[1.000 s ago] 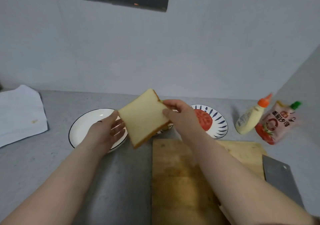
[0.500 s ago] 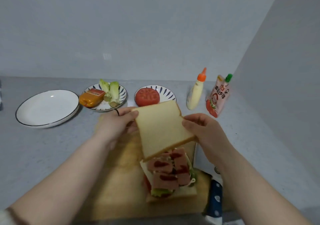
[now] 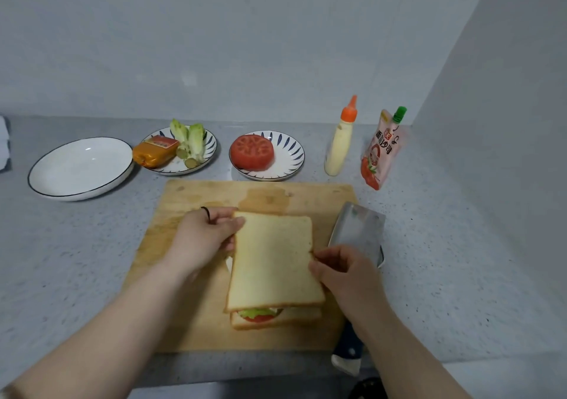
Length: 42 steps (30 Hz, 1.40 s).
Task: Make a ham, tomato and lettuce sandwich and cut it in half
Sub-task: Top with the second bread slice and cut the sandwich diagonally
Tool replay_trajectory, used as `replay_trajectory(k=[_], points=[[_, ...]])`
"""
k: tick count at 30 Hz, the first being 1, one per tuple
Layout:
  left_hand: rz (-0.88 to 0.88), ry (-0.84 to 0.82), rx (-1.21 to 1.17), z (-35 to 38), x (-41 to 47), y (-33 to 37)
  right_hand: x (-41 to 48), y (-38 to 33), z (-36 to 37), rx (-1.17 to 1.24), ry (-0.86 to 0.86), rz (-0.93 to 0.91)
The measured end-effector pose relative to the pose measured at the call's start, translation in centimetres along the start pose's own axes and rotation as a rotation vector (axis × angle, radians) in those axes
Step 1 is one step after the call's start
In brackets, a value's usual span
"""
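The left hand (image 3: 202,239) and right hand (image 3: 346,273) pinch the top bread (image 3: 273,260) by its edges. Set down crooked, it may squeeze the lettuce (image 3: 256,312) out at 6 o'clock.

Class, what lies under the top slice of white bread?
Green lettuce leaf, red tomato slice and bottom white bread slice peek out at the near edge; the top white bread slice hides the rest.

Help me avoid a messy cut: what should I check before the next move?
1. Top slice covers the filling: ok.
2. Sandwich sits on the cutting board: ok.
3. Hands free: not ok; left hand and right hand both pinch the top slice.
4. Cleaver in reach: ok, lying beside the right hand.
5. Ham inside: cannot tell; only lettuce and tomato show at the near edge.
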<state>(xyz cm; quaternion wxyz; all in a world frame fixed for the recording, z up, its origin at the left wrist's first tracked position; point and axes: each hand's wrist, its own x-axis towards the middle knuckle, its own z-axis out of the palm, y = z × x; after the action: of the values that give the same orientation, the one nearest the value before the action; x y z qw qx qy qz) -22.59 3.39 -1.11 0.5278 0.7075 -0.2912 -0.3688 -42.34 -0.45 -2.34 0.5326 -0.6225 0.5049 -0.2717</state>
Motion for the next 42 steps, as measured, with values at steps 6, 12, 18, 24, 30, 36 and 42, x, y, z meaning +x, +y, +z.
replay_trajectory(k=[6, 12, 18, 24, 30, 36, 42], points=[[0.006, 0.0, 0.049, 0.3, 0.2, -1.0, -0.2, 0.5, 0.0, -0.053, -0.002, 0.016], [0.039, 0.076, 0.139, 0.4, 0.5, -2.4, -0.1, 1.0, -0.1, -0.115, -0.013, -0.004], [0.08, 0.116, 0.206, 0.2, 0.3, -3.1, 0.3, 1.1, 0.1, -0.27, -0.047, -0.042], [0.081, 0.102, 0.285, 0.0, -0.3, -3.2, 0.6, 1.0, 0.2, -0.449, 0.072, -0.12], [0.411, 0.02, 0.533, 1.6, -2.6, -3.6, 1.8, 0.0, 3.4, -0.831, -0.057, -0.46], [0.51, -0.117, 0.988, 2.6, -2.6, -4.6, 1.4, 1.0, 5.4, -1.062, -0.152, -0.39], [0.593, -0.126, 1.075, 2.1, -2.3, -4.8, 0.0, -0.5, 6.2, -1.135, 0.023, -0.289]])
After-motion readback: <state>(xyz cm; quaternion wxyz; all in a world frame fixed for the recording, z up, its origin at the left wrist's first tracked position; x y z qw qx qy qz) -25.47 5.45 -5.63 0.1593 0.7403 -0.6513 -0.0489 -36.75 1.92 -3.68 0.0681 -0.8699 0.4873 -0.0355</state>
